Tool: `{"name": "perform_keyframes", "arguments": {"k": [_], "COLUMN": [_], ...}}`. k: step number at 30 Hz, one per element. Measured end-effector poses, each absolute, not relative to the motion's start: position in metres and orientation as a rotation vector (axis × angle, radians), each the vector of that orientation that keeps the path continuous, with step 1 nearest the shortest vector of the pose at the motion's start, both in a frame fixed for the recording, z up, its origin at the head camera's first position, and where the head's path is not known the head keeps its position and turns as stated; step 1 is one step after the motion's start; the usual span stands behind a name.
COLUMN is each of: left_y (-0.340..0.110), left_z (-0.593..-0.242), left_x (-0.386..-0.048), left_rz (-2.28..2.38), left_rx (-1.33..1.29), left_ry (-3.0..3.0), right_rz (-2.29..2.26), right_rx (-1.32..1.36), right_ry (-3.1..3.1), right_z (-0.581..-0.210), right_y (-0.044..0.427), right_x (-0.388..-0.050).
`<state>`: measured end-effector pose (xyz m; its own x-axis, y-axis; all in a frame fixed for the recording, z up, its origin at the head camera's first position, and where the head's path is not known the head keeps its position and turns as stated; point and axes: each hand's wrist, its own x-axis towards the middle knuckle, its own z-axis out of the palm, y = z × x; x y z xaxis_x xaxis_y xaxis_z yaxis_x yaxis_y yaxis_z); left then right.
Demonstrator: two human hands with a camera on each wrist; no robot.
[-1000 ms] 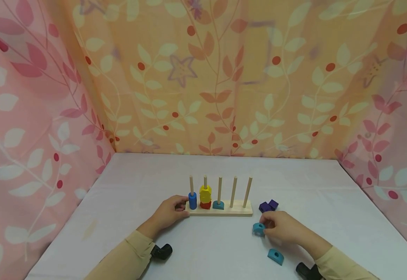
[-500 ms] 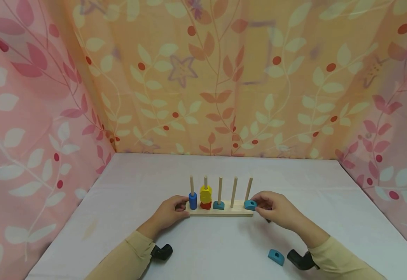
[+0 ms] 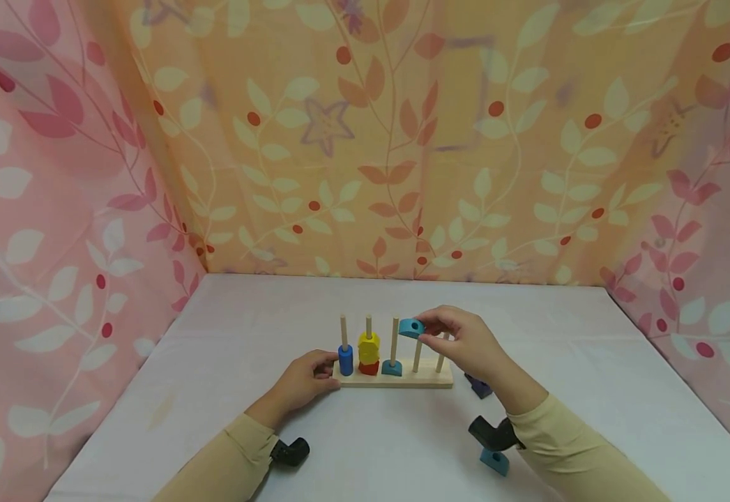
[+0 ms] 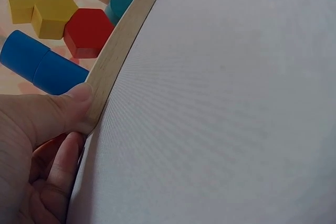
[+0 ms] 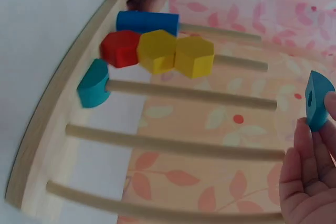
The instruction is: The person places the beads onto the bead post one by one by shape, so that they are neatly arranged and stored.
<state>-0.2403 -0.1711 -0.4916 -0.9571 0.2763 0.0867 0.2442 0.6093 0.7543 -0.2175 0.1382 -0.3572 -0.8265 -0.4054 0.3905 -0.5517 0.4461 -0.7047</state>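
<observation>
A wooden base (image 3: 427, 381) with five upright pegs stands on the table. Its left end is gripped by my left hand (image 3: 305, 380), thumb on the wood in the left wrist view. Blue pieces (image 3: 346, 361) sit on the leftmost peg; two yellow hexagons (image 3: 368, 346) rest above a red one (image 3: 369, 368) on the second; a teal half-round piece (image 3: 392, 368) lies at the bottom of the middle peg. My right hand (image 3: 465, 345) pinches another teal half-round piece (image 3: 411, 328), its hole visible, raised beside the middle peg's top and not on it.
Dark purple blocks (image 3: 480, 386) lie right of the base, partly hidden by the right arm. Another teal piece (image 3: 495, 461) lies nearer, below the right wrist's black camera (image 3: 493, 434). A patterned curtain (image 3: 377, 139) stands behind the table.
My right hand has carried the teal piece from the table at the right, up and leftward past the two right pegs. The left hand has stayed on the base.
</observation>
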Motion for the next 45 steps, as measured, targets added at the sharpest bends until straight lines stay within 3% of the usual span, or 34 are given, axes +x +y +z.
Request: {"name": "perform_keyframes", "arguments": {"k": [20,45], "left_y": [-0.171,-0.171], "left_z": [-0.493,-0.495], "left_x": [-0.241,-0.241], "left_rz": [1.318,1.321], "left_rx": [0.493,0.477], "left_ry": [2.793,2.794], "right_rz": [1.474,1.661], "right_rx": [0.599,0.414], "right_ry": [-2.479,-2.543], "right_z": [-0.366,-0.381], "right_y": [0.102,0.099], "right_x": [-0.236,-0.237]}}
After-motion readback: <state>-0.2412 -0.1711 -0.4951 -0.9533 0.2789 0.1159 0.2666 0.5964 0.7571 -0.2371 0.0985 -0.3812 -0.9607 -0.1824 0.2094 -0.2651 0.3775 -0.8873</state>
